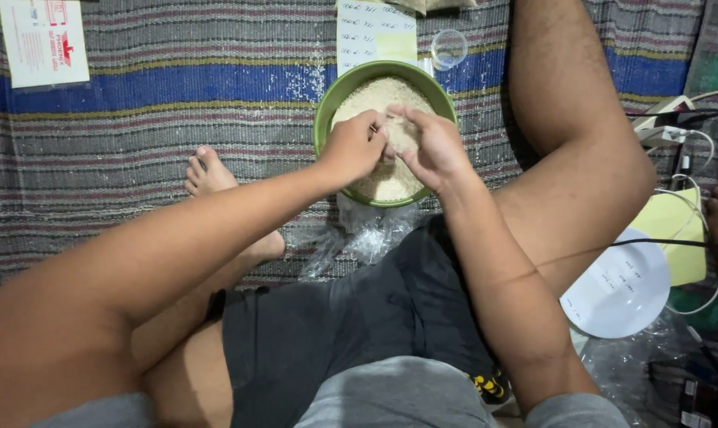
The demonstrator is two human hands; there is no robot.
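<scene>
A green bowl (325,119) full of pale grain (378,99) sits on a striped mat (137,127) on the floor, just in front of the seated person's knees. Both hands meet over the middle of the bowl. The left hand (352,149) is curled with its fingertips pinched together on something small and dark, too small to identify. The right hand (432,147) is cupped beside it, fingers bent and touching the left, with grain on or just under them; whether it grips anything cannot be told. Crumpled clear plastic (367,234) lies against the near side of the bowl. Beyond the bowl are a sheet of paper (375,32) and a small clear cup (449,47). A white card (42,40) lies far left on the mat. At right are a white lid (624,289), a yellow sheet (679,238) and white cables (691,170).
</scene>
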